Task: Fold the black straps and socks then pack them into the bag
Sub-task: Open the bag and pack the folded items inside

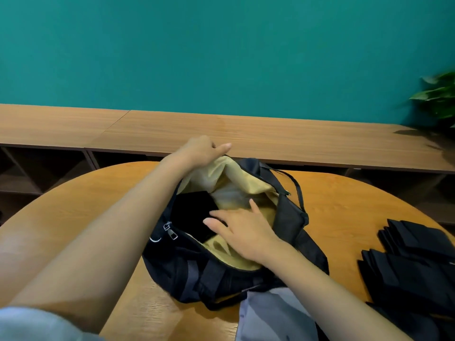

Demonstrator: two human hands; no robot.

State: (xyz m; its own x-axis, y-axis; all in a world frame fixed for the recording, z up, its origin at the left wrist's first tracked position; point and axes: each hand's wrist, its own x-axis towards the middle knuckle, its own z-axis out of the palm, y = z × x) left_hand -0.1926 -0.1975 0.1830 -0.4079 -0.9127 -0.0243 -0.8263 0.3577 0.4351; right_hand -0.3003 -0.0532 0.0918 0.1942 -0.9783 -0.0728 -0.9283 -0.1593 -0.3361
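A: Gaping at frame centre on the table [98, 205], the black bag [221, 274] shows tan lining, with a folded black piece [192, 212] inside at its left.
B: And the hands?
A: The left hand [197, 151] reaches the upper rim and pinches it. The right hand [241, 230] lies flat inside, fingers straight, touching that piece, gripping nothing.
B: Anything else?
A: A black folded pile [418, 262], lower right.

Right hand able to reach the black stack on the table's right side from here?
Probably yes. The right hand lies flat in the bag, gripping nothing; only its side and bare table separate it from the black stack.
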